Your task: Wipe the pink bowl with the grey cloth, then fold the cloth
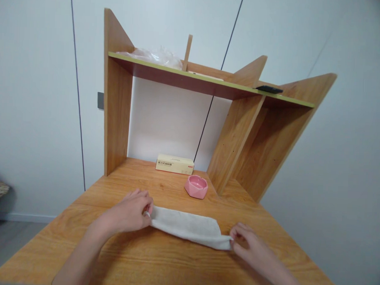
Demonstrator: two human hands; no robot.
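Observation:
A light grey cloth (187, 225) stretches between my two hands just above or on the wooden desk; its near edge looks folded over. At its left end, my left hand (133, 211) pinches a corner between thumb and fingers. The right corner, drawn out to a narrow strip, is pinched by my right hand (247, 244). Beyond the cloth a pink faceted ashtray (196, 187) sits on the desk, apart from both hands.
Behind the ashtray lies a long cream box (174, 164) with printed lettering. A wooden shelf unit (118, 115) rises at the back of the desk (160, 266), its top holding clear plastic wrap (152, 56) and a flat black object (269, 89).

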